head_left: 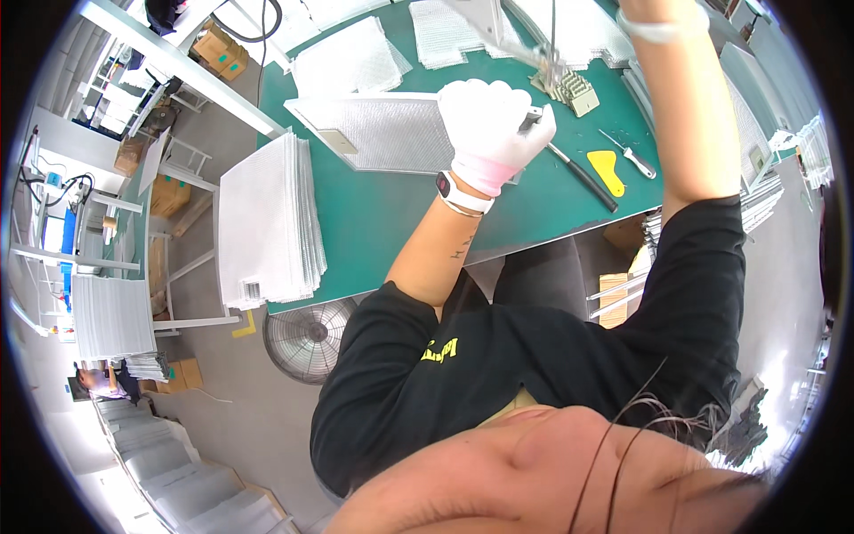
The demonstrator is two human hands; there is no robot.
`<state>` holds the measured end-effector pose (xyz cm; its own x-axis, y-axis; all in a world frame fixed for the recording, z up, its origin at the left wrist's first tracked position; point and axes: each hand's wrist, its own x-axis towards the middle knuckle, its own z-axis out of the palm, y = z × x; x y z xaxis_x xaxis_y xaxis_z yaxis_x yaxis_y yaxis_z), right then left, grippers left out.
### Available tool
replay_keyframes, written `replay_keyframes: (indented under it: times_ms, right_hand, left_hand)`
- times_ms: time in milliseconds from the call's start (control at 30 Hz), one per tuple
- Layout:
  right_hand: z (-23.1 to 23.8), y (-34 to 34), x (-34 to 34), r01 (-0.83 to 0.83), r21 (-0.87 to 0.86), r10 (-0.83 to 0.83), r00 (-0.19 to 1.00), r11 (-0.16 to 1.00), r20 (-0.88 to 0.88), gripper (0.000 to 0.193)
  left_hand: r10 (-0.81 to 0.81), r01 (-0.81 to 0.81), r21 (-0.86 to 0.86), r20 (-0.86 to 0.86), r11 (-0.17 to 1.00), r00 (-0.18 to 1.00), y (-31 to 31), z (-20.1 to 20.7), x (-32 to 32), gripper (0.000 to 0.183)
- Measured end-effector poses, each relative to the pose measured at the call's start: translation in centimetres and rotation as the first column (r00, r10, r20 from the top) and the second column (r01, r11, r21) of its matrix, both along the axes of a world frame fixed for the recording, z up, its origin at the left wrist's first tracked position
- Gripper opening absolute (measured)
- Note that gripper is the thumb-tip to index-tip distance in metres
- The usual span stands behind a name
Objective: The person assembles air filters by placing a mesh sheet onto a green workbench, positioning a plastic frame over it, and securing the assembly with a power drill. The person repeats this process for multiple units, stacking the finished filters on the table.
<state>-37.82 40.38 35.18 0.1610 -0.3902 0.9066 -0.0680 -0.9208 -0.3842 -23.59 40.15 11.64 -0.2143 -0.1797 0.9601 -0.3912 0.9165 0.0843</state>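
My left hand (485, 129), in a white glove with a pink cuff, is closed at the upper edge of a grey mesh panel (391, 133). The panel tilts up from the green table (374, 231), with a small beige plate (338, 141) near its left end. A short grey piece shows between thumb and fingers, apparently the panel's edge. Reaching up past the top edge of the head view, my right forearm (698, 116) wears a pale band at the wrist; the hand itself is out of view. Several small beige plates (574, 92) lie beyond my left hand.
Right of my left hand lie a black-handled tool (587, 182), a yellow scraper (607, 171) and a screwdriver (639, 163). Stacked mesh panels (267, 218) overhang the table's left side; more sheets (351, 58) lie at the back. A floor fan (311, 338) stands below the table.
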Motion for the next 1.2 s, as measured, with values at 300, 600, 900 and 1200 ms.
replay_keyframes:
  times_ms: [300,600,900,1200]
  right_hand:
    - [-2.9,0.9,1.6,-0.261,0.189,0.205,0.940,0.947,0.271,0.012]
    - [-7.1,0.7,4.6,-0.639,0.372,0.496,0.764,0.673,0.414,0.032]
    - [-9.7,-2.4,3.6,-0.897,0.335,0.672,0.440,0.290,0.596,0.071]
    - [-9.7,-0.9,4.7,-0.914,0.245,0.580,0.396,0.323,0.712,0.061]
  left_hand:
    - [-0.077,0.072,-0.061,-0.089,0.996,0.993,-0.2,-1.0,-0.3,0.018]
    - [-0.183,0.183,0.013,-0.037,0.983,0.982,0.2,-0.3,0.8,0.016]
    - [-0.328,0.326,0.095,0.002,0.940,0.945,0.2,-0.3,0.8,0.015]
    - [-0.349,0.346,0.136,0.001,0.928,0.937,-0.1,-1.3,0.9,0.017]
